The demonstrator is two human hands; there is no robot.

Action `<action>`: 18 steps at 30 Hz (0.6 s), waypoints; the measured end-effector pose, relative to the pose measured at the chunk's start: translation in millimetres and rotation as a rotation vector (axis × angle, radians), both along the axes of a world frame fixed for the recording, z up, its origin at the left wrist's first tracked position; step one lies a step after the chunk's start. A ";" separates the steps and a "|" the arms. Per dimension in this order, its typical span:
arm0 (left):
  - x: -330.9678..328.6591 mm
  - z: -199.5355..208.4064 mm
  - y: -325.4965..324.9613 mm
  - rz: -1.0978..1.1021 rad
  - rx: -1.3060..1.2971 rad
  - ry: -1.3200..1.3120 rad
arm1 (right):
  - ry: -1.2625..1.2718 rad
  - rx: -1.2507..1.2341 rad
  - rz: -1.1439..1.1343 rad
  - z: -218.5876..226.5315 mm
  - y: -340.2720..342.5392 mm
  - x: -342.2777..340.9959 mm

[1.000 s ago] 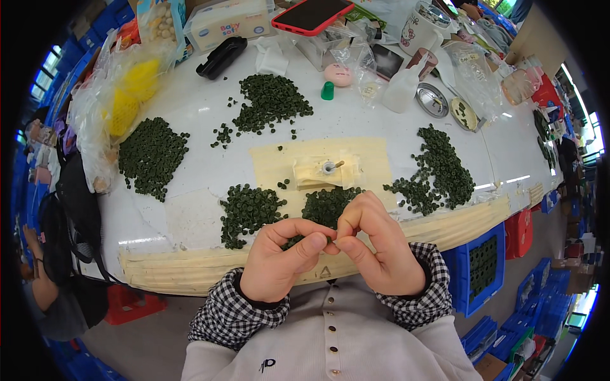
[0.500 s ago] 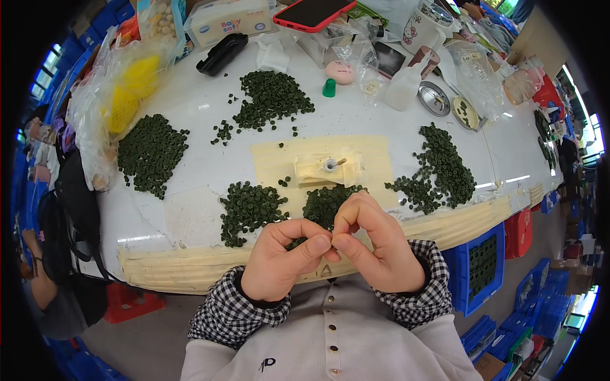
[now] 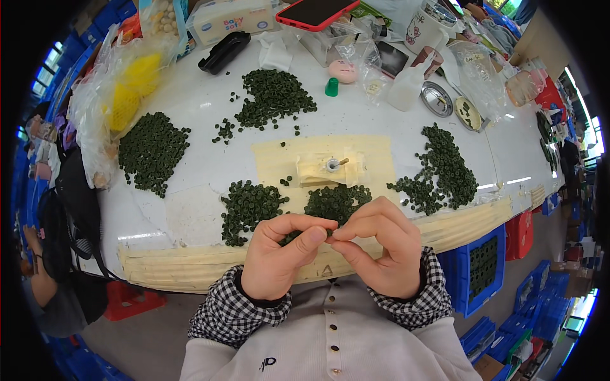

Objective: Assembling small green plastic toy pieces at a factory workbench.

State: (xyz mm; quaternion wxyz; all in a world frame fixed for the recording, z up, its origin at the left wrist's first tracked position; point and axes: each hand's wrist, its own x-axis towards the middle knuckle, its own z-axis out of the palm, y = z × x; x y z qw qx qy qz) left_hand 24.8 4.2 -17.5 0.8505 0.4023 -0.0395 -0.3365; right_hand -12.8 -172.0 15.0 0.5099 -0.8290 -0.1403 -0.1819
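My left hand pinches a small dark green round part between thumb and forefinger, just above the table's near edge. Touching or almost touching it are the fingertips of my right hand, bent into a pinch; what they hold, if anything, is too small to make out. Right behind my hands lies a pile of like green parts, with another pile to its left. Beyond them a small block wrapped in cream tape carries a white collar with a thin upright pin.
More green parts lie in heaps at the left, the back and the right. A black case, a red-edged phone, a squeeze bottle and plastic bags crowd the far side. A blue crate stands below the right edge.
My right hand has drawn slightly to the right, its fingers straighter. The green part now shows at my left fingertips. The piles look the same.
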 end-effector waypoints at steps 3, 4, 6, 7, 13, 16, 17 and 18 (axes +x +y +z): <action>-0.2 2.9 -0.6 0.003 0.038 -0.035 | -0.075 -0.045 -0.030 -3.0 1.8 0.2; -0.1 2.8 -0.5 0.000 0.032 -0.037 | -0.078 -0.036 -0.041 -3.4 2.3 0.1; 0.4 2.9 -0.3 -0.008 0.019 -0.044 | -0.086 -0.019 -0.064 -3.8 3.1 0.1; 1.0 4.2 -0.5 -0.007 0.023 -0.042 | -0.107 -0.028 -0.061 -4.4 3.6 0.5; 0.0 2.9 -3.4 0.009 -0.085 -0.043 | -0.204 -0.081 -0.006 -3.6 2.6 1.6; 2.1 -1.2 0.3 -0.040 -0.094 -0.049 | -0.183 -0.050 0.042 -3.2 -0.4 1.2; 3.1 -1.7 1.8 -0.053 -0.078 -0.077 | -0.182 -0.059 0.044 -2.5 -1.0 1.1; 3.8 -1.7 1.8 -0.069 -0.065 -0.105 | -0.181 -0.071 0.042 -1.1 -1.9 0.8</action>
